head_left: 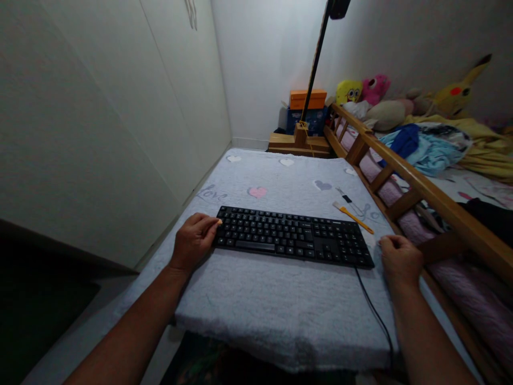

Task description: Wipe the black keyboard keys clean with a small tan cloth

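Note:
A black keyboard lies across a light blanket with heart shapes. My left hand rests at the keyboard's left end, its fingers curled round that edge. My right hand sits on the blanket just off the keyboard's right end, fingers curled in, apart from the keys. What its fingers hold, if anything, I cannot make out. The keyboard's black cable runs from its right side toward me and off the blanket's near edge.
An orange-handled tool and a small dark tool lie beyond the keyboard at the right. A wooden bed rail borders the right side, with clothes and plush toys behind. White wardrobe doors on the left; a lamp stand and boxes at the back.

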Available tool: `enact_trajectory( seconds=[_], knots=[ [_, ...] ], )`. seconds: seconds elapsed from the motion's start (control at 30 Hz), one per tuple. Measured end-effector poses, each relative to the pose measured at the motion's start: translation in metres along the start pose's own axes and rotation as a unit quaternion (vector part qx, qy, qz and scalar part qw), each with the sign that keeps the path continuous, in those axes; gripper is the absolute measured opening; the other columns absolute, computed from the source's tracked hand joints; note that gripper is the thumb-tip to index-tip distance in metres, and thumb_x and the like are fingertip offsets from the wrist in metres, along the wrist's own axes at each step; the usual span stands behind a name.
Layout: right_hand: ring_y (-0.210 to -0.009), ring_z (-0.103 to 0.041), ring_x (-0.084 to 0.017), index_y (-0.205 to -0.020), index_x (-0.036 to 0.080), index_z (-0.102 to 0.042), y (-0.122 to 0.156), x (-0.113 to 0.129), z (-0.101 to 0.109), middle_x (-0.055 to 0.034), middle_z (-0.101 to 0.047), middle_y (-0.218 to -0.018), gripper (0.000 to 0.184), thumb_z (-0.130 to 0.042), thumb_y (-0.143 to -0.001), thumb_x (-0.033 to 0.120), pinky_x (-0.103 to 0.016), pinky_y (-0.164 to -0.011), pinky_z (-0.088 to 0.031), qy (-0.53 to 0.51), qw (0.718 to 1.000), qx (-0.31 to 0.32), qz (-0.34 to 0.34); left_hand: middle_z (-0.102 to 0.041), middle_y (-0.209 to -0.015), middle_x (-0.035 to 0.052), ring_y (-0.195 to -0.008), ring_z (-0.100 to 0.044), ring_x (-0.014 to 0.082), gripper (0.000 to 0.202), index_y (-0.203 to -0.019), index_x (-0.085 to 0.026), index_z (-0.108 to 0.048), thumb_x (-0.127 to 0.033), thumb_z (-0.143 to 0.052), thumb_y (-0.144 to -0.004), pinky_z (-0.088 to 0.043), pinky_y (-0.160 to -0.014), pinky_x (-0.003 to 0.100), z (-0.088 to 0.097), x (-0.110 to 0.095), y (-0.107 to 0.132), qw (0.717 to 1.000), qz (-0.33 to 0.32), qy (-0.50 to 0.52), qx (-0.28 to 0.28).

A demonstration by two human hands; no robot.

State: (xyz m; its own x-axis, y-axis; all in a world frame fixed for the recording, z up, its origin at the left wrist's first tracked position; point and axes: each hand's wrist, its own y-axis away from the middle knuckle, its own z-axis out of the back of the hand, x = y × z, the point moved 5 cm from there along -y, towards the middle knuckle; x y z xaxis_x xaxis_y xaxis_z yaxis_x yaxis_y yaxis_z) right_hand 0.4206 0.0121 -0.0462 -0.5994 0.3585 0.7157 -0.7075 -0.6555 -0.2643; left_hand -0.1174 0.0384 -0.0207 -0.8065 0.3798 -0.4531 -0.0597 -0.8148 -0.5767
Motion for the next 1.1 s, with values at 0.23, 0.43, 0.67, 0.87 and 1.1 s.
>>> enact_trajectory(
  seconds=[0.23,0.43,0.67,0.87,1.1],
  knots=[
    [-0.074,-0.059,-0.025,-0.077,0.017,-0.066,0.000,-0.003,0.000,-0.0066,-0.063,-0.074,0.029,-0.053,-0.066,0.040,-0.037,-0.076,-0.046,-0.001,1.000,-0.005,0.011,-0.066,-0.087,0.0038,-0.081,-0.063,0.0168,0.019,-0.092,-0.019,-0.073,-0.032,-0.059,-0.093,-0.049,-0.077,0.029,-0.001,0.000,-0.001,1.000,-0.011,0.002,-0.001],
    [-0.074,-0.059,-0.025,-0.076,0.017,-0.066,0.000,-0.005,0.002,-0.0070,-0.065,-0.073,0.027,-0.055,-0.065,0.040,-0.037,-0.076,-0.046,-0.002,1.000,-0.007,0.019,-0.066,-0.088,0.0039,-0.082,-0.063,0.0169,0.020,-0.093,-0.019,-0.073,-0.033,-0.058,-0.093,-0.049,-0.078,0.029,-0.002,0.003,0.000,1.000,-0.008,-0.005,0.002],
    [-0.071,-0.058,-0.023,-0.076,0.017,-0.066,-0.004,-0.007,-0.001,-0.0069,-0.065,-0.072,0.028,-0.053,-0.067,0.039,-0.037,-0.075,-0.046,-0.007,1.000,-0.008,0.027,-0.067,-0.087,0.0035,-0.082,-0.064,0.0173,0.020,-0.092,-0.021,-0.073,-0.035,-0.059,-0.092,-0.050,-0.079,0.029,-0.002,0.004,-0.001,1.000,0.001,-0.008,-0.002],
    [-0.070,-0.057,-0.023,-0.076,0.015,-0.067,-0.013,-0.001,-0.007,-0.0082,-0.065,-0.073,0.029,-0.051,-0.068,0.038,-0.036,-0.074,-0.045,0.010,0.999,-0.007,0.048,-0.067,-0.088,0.0035,-0.082,-0.064,0.0172,0.020,-0.093,-0.021,-0.073,-0.034,-0.058,-0.093,-0.049,-0.079,0.029,-0.003,0.004,-0.001,1.000,0.001,-0.012,-0.002],
    [-0.070,-0.057,-0.024,-0.074,0.016,-0.066,-0.024,-0.002,-0.016,-0.0085,-0.065,-0.071,0.030,-0.050,-0.066,0.040,-0.037,-0.074,-0.045,0.014,0.998,-0.005,0.057,-0.067,-0.087,0.0036,-0.082,-0.064,0.0174,0.022,-0.091,-0.020,-0.074,-0.035,-0.058,-0.093,-0.049,-0.079,0.030,-0.004,0.005,-0.006,0.999,0.005,-0.025,-0.027]
  ],
)
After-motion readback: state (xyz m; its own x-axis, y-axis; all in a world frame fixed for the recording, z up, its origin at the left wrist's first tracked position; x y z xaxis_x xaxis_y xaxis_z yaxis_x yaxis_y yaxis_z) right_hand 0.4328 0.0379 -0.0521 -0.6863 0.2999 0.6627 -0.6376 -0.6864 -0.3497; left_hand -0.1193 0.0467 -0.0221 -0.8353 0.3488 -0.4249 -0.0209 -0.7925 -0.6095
